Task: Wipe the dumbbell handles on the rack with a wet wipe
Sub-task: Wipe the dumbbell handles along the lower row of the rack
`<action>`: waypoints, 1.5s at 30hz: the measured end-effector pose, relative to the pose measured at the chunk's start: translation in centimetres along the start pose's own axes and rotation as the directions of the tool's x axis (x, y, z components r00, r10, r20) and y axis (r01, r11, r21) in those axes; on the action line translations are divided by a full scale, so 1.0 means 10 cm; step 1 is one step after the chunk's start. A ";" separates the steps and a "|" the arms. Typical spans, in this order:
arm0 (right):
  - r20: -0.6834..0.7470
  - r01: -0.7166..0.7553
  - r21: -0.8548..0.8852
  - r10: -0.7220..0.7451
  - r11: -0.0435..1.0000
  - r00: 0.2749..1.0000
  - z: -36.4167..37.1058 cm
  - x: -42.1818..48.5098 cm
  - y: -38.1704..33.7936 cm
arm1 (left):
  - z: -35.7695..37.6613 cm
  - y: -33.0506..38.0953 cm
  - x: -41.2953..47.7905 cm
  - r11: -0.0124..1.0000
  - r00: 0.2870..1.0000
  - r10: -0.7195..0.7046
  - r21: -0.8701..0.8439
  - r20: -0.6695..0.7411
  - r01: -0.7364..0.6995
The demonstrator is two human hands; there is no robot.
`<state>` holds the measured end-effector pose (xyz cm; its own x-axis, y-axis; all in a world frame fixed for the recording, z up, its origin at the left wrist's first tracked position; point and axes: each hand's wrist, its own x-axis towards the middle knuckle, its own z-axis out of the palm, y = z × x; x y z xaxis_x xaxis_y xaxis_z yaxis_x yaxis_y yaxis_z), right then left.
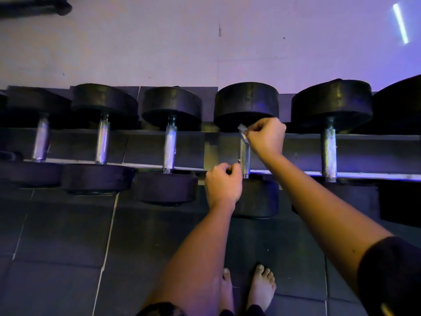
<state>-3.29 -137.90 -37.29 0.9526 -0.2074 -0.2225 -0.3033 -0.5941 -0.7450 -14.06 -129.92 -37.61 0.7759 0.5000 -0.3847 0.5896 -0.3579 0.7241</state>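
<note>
Several black dumbbells with knurled metal handles lie in a row on the low rack. My right hand pinches a small white wet wipe against the top of the fourth dumbbell's handle, just under its far weight. My left hand is curled at the lower end of that same handle, beside its near weight; a tiny white scrap shows at its fingertips, and whether it holds anything is unclear.
Neighbouring handles stand to the left and right. A pale wall rises behind the rack. Dark rubber floor tiles lie in front, with my bare feet near the bottom edge.
</note>
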 end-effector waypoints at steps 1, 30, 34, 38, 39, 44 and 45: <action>0.017 -0.014 -0.032 0.015 0.999 1.000 -0.01 -0.05 0.02 | 0.01 -0.01 0.00 1.000 1.000 0.000 0.001 -0.003 0.000; 0.141 -0.146 0.141 0.126 0.979 0.982 -0.12 -0.08 0.28 | 0.00 0.00 -0.02 1.000 1.000 0.018 0.015 0.008 -0.018; 0.125 -0.147 0.237 0.119 0.960 0.985 -0.07 0.19 0.24 | 0.00 0.01 -0.02 1.000 1.000 0.010 0.017 -0.007 -0.010; 0.281 -0.249 0.195 0.189 0.949 0.941 -0.14 -0.05 0.40 | 0.01 0.00 -0.02 1.000 1.000 0.004 0.021 -0.020 -0.004; 0.325 -0.265 0.163 0.201 0.950 0.924 -0.17 -0.14 0.47 | 0.01 0.00 -0.02 1.000 1.000 0.009 0.025 -0.026 -0.008; 0.382 -0.195 0.104 0.142 0.975 0.913 -0.24 -0.40 0.58 | 0.02 0.00 -0.02 1.000 0.999 0.014 0.018 -0.033 -0.013; 0.356 -0.180 0.121 0.127 0.976 0.926 -0.23 -0.37 0.55 | 0.00 0.01 -0.03 1.000 1.000 0.013 0.018 -0.029 -0.013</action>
<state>-8.51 -142.14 -39.11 0.8516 0.0088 -0.5241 -0.4650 -0.4487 -0.7632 -14.22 -130.14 -37.45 0.7769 0.5176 -0.3585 0.5837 -0.3784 0.7184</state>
